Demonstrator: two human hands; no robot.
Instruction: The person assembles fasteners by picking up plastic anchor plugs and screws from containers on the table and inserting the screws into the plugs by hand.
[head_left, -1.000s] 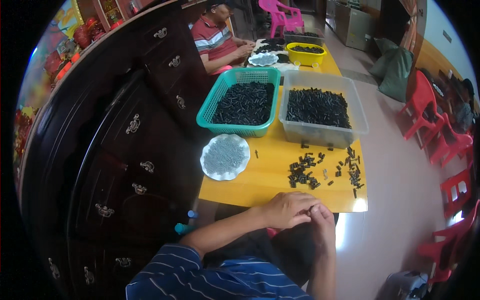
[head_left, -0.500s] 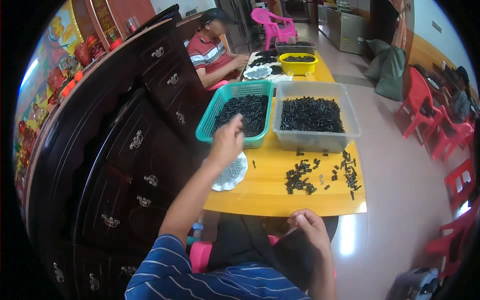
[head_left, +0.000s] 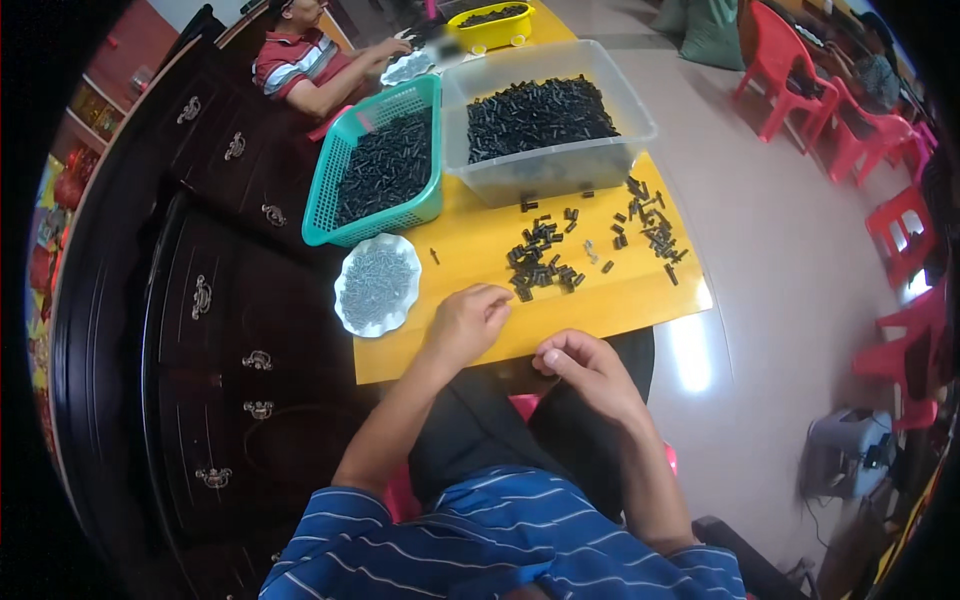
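My left hand (head_left: pixel 468 325) is over the near part of the yellow table, fingers curled together, close to a loose pile of short black cylindrical pieces (head_left: pixel 540 262). Whatever those fingers hold, if anything, is hidden. Just off the table's front edge is my right hand (head_left: pixel 588 375), thumb pressed to curled fingers; no held thing can be made out. To the left, a white scalloped plate (head_left: pixel 345 300) carries many small silvery pieces. A green mesh basket (head_left: pixel 325 205) and a clear plastic bin (head_left: pixel 560 160) behind it are both full of black pieces.
More black pieces (head_left: pixel 657 235) lie along the table's right side, and one small dark piece (head_left: pixel 435 256) lies by the plate. A dark wooden cabinet (head_left: pixel 140 330) borders the left. Across the table sits another person (head_left: pixel 300 70). Red plastic chairs (head_left: pixel 785 75) stand at the right.
My left hand has come back from above the green basket to the table's near edge, beside my right hand. The view has tilted down and turned right.
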